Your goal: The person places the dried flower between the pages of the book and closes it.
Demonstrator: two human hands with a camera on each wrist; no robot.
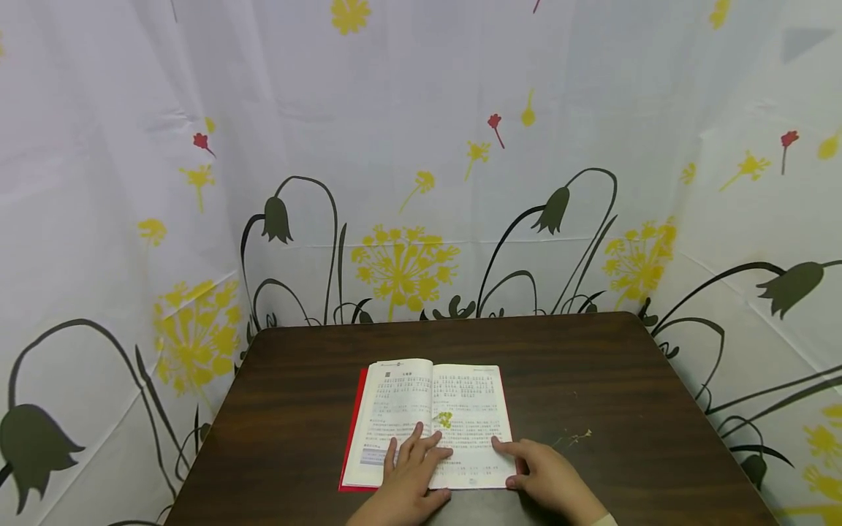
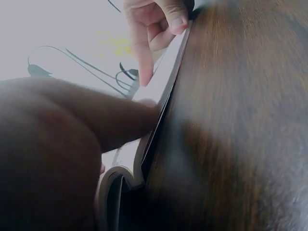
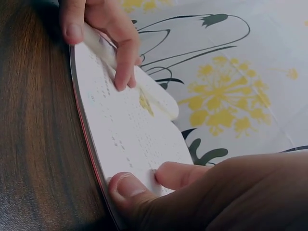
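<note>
A white curtain printed with yellow dandelions and dark bellflowers [image 1: 552, 208] hangs around a dark brown wooden table [image 1: 296, 409]. On it, near the edge closest to the person, lies an open paperback book with a red cover and printed white pages [image 1: 401, 409]. A small yellow pressed flower [image 1: 444, 419] rests on the book's right page beside the gutter. The left hand [image 1: 411, 475] lies flat across the book's gutter, fingers straight, seemingly to keep the pages from springing shut. The right hand [image 1: 546, 475] pinches the book's lower right corner between thumb and forefinger, steadying that page. A thin dried sprig [image 1: 574, 438] lies on the table, right of the book
</note>
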